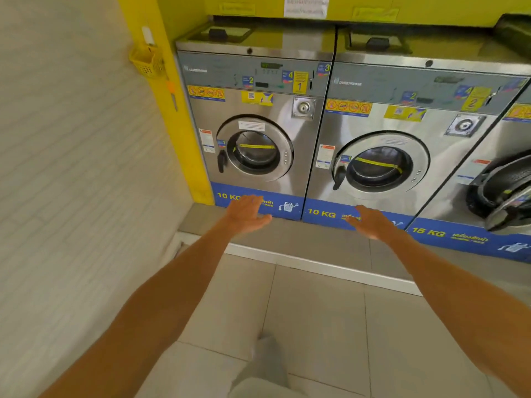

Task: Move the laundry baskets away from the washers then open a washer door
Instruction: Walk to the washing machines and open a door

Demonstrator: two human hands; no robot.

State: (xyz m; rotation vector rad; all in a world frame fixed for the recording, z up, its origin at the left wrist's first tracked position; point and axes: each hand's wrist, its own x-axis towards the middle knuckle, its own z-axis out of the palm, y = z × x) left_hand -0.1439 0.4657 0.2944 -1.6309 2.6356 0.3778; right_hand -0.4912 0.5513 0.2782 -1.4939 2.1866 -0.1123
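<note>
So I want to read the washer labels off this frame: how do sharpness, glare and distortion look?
Head view: wide-angle bend tilts the washers and curves the left wall; big print like the 10 KG band is legible, the wall notice and panel stickers are blurred; soft reflections streak the steel front; both hands, left hand and right hand, are slightly smeared.

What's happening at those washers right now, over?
Left hand and right hand open, empty. Left washer door shut. No baskets in view, floor bare.
</note>
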